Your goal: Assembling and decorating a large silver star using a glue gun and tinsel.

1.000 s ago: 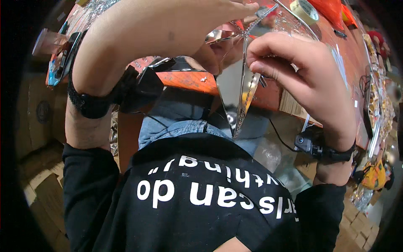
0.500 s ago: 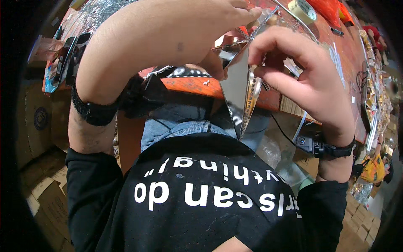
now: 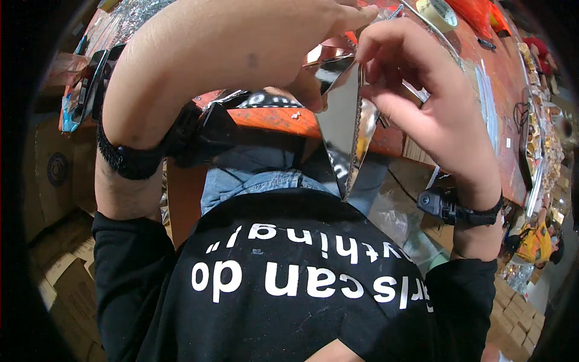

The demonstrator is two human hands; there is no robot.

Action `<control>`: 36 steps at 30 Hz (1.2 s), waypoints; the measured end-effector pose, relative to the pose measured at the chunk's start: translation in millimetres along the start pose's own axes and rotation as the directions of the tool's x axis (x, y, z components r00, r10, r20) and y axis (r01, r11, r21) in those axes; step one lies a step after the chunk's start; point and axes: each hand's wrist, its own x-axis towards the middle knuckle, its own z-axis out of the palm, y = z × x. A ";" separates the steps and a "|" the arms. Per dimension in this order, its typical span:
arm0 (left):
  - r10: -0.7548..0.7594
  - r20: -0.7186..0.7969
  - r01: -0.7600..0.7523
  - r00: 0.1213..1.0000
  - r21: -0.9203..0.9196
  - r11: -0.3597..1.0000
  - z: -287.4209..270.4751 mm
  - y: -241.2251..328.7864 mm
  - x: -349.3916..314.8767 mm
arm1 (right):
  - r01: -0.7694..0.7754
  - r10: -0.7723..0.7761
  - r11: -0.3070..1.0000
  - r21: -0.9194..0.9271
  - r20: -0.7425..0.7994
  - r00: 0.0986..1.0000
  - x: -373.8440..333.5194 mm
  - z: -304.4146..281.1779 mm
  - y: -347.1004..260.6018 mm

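Note:
A mirror-faced star ornament hangs over the near table edge, one long point directed at my body. Thin beaded trim runs along its raised ridge. My left hand grips the star from its left side, thumb against a mirrored face; its other fingers reach over the far part and are partly hidden. On the right, the curled index finger and thumb of my right hand press at the trim near the star's middle. The remaining fingers fold into the palm.
The worn red-orange table carries a roll of tape, an orange-red bag and thin clear strips. Dark phone-like devices lie at the left edge. Cardboard boxes stand at left. Another person is at far right.
My right hand has shifted slightly up and left along the trim, its index fingertip now farther from the thumb. The star has turned a little; my left hand keeps its hold.

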 end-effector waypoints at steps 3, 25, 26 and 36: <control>-0.040 0.134 0.027 0.990 0.097 0.995 -16.7 8.7 -3.7 | 0.054 -0.043 0.989 0.138 -0.082 0.996 4.4 1.6 2.7; -0.082 0.107 0.090 0.991 -0.076 0.993 -17.7 6.9 -1.5 | 0.088 -0.115 0.985 -0.145 -0.189 0.975 11.4 -3.1 2.3; -0.075 0.103 0.083 0.992 -0.075 0.994 -6.4 -0.3 2.6 | 0.113 -0.161 0.972 -0.208 -0.230 0.960 10.1 -3.5 9.9; -0.088 0.051 0.097 0.995 -0.232 0.968 -22.8 8.2 -8.2 | 0.249 -0.293 0.951 -0.182 -0.283 0.913 -13.4 9.6 16.1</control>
